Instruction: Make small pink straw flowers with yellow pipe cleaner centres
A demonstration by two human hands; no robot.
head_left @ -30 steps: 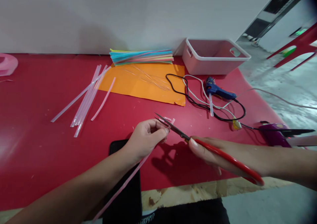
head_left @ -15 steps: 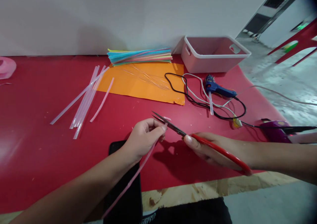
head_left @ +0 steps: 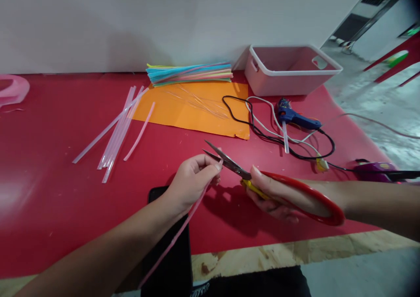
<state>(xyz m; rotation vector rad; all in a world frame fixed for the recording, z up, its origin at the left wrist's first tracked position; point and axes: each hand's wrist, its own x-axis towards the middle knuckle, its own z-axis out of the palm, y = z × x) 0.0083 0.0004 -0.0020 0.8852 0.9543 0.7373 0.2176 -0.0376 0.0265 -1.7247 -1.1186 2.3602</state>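
My left hand point(head_left: 198, 179) pinches a long pink pipe cleaner point(head_left: 177, 238) close to its tip, and the rest hangs down past my wrist over a black phone-like slab point(head_left: 169, 253). My right hand point(head_left: 272, 192) holds a pair of scissors point(head_left: 234, 168) with red loops and some yellow near the pivot. The blades stand apart and point left, with the short upper end of the pipe cleaner between them, just beyond my left fingertips.
Glue sticks point(head_left: 118, 135) and a short pink piece point(head_left: 139, 133) lie left. Behind are an orange sheet point(head_left: 193, 117), bundled pipe cleaners point(head_left: 190, 75) and a pink bin point(head_left: 278, 82). To the right lie a blue glue gun point(head_left: 298, 118), tangled cords point(head_left: 269, 135) and a purple object point(head_left: 374, 170).
The scissor blades and handles have spread wider around the end of the pipe cleaner. My left hand keeps its pinch. The whole view has shifted slightly, so the table things appear further right.
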